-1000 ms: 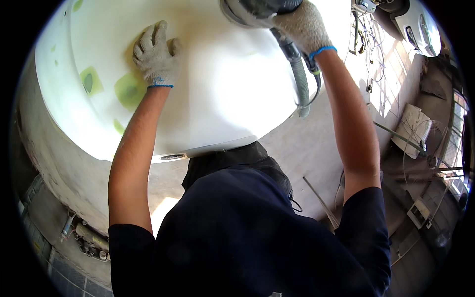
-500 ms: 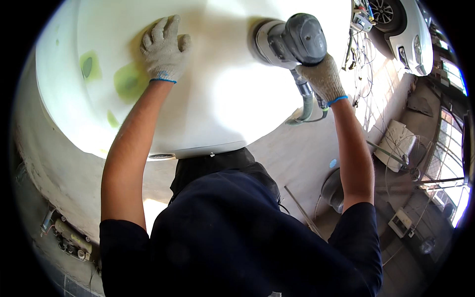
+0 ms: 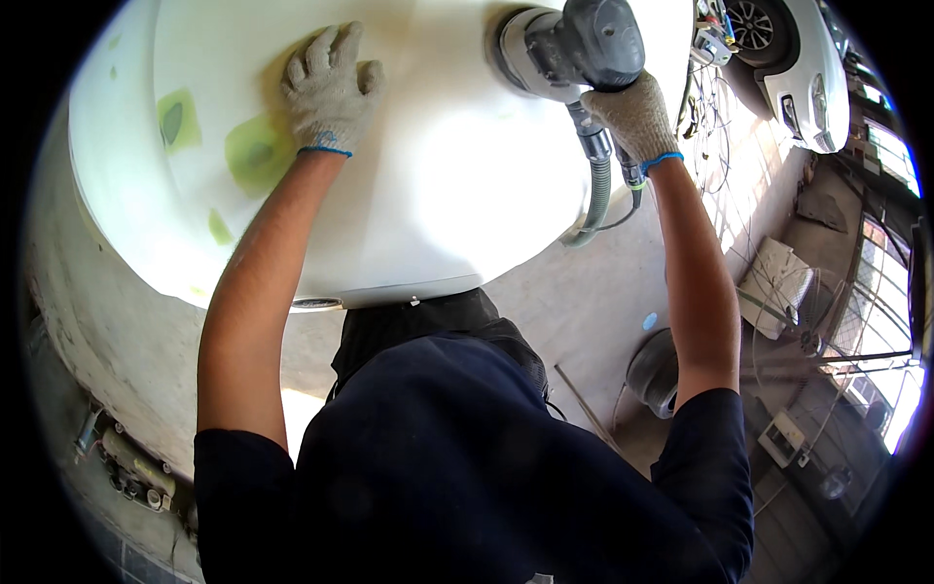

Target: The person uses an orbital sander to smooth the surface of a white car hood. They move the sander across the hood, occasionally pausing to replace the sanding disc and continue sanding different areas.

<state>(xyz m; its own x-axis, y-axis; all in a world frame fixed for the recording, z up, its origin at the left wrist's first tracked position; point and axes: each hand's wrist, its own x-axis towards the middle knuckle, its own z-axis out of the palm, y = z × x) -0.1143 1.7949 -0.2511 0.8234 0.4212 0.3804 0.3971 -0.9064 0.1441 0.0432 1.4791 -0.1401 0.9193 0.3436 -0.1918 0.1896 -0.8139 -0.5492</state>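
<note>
A large white car body panel [image 3: 438,195] with pale green patches [image 3: 258,156] fills the upper middle of the view. My left hand [image 3: 331,92], in a knitted glove with a blue cuff, lies on the panel with its fingers spread, beside the largest patch. My right hand [image 3: 632,122], gloved the same way, is closed on a dark grey power sander [image 3: 598,39], whose round pad is against the panel near its upper right. A ribbed hose [image 3: 595,200] and a thin cable run from the sander down over the panel's right edge.
A white car [image 3: 812,88] with a dark wheel stands at the upper right. Coiled cables [image 3: 718,146], a rumpled pale sheet [image 3: 773,277], a dark round container [image 3: 652,370] and thin rods [image 3: 584,404] are on the right. Metal equipment [image 3: 131,467] sits at the lower left.
The sander and my right hand moved down from the top edge, then slightly up over the last half second. My left hand shifted slightly right and up in the picture, staying spread on the panel.
</note>
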